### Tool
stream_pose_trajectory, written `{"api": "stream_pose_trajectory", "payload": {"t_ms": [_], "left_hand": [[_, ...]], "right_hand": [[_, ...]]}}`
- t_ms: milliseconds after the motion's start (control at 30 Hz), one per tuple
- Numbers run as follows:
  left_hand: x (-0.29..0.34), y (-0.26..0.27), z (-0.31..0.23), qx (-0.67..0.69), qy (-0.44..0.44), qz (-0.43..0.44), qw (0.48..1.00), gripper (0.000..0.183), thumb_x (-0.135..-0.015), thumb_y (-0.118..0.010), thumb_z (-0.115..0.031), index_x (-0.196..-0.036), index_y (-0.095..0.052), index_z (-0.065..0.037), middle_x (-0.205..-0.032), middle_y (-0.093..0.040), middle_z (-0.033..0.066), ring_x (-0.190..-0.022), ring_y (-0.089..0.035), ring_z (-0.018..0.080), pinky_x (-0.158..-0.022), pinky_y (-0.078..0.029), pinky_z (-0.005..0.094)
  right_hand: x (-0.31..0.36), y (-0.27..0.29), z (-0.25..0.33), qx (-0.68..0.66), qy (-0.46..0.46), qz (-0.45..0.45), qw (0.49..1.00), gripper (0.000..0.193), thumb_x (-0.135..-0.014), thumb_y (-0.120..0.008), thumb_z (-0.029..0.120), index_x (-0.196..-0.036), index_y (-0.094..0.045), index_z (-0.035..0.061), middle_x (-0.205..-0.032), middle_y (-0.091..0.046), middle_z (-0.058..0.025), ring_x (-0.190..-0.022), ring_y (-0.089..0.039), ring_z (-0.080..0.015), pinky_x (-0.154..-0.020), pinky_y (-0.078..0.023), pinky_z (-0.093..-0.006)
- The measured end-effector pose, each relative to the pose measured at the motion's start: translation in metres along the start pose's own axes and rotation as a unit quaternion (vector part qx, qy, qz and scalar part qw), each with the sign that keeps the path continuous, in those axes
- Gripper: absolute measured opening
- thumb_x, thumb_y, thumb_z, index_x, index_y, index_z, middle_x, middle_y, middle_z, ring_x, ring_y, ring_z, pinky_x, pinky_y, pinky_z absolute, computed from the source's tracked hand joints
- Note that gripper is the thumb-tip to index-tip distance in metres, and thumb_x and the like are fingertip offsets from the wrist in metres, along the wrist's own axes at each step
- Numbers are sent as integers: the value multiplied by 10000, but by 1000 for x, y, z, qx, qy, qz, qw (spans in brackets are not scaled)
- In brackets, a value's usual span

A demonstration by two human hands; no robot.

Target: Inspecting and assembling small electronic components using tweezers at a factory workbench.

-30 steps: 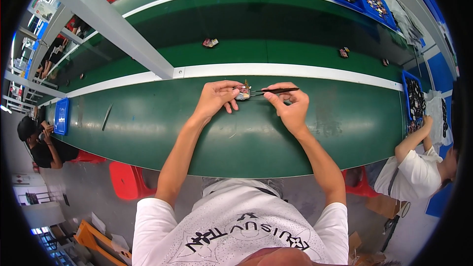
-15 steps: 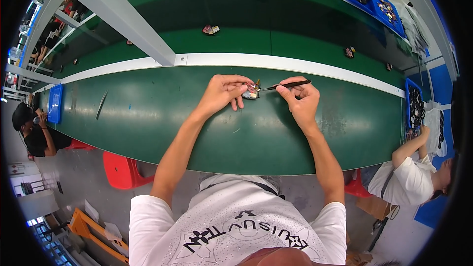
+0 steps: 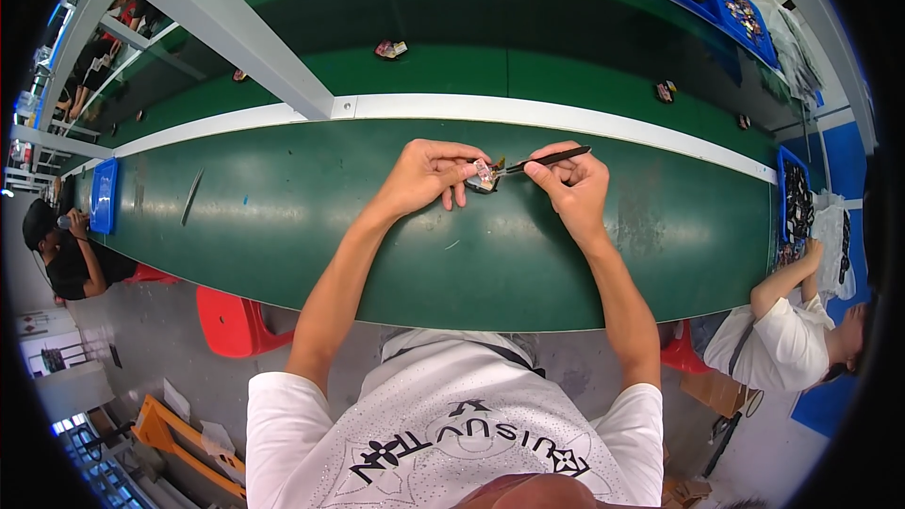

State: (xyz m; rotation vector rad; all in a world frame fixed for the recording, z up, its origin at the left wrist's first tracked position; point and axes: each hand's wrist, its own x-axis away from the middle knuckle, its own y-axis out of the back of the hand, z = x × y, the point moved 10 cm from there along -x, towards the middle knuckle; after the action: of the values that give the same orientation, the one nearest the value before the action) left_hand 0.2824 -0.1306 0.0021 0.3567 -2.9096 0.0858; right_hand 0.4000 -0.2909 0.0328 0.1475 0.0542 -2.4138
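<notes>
On the near side of a white rail (image 3: 528,113), over the green table (image 3: 452,264), the left hand (image 3: 429,172) pinched a small gadget (image 3: 485,176) between thumb and fingers. Also on the rail's near side, the right hand (image 3: 577,187) gripped black tweezers (image 3: 566,155), tips at the gadget's right edge; contact too small to tell. Beyond the rail lay similar small pieces (image 3: 390,49), spaced well apart. Near its right end: a blue tray (image 3: 782,190) of dark items. Near its left end: a second blue tray (image 3: 104,196).
</notes>
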Motion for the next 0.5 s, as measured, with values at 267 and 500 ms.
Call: {"api": "stream_pose_trajectory", "payload": {"t_ms": [267, 500], "left_hand": [[2, -5, -6, -33, -6, 10, 999, 228, -981, -645, -61, -1167, -728, 42, -942, -752, 127, -594, -658, 127, -482, -519, 255], [3, -7, -7, -45, -18, 19, 999, 202, -976, -655, -57, -1138, -750, 17, -916, -751, 122, -594, -670, 132, -466, -517, 257]], "right_hand": [[0, -3, -9, 12, -9, 30, 999, 130, -862, -792, -26, -957, -704, -17, -699, -575, 65, -555, -351, 16, -490, -265, -189], [-3, -6, -10, 8, -14, 54, 998, 121, -861, -780, -30, -944, -692, -23, -727, -657, 23, -548, -355, 21, -484, -262, -190]]}}
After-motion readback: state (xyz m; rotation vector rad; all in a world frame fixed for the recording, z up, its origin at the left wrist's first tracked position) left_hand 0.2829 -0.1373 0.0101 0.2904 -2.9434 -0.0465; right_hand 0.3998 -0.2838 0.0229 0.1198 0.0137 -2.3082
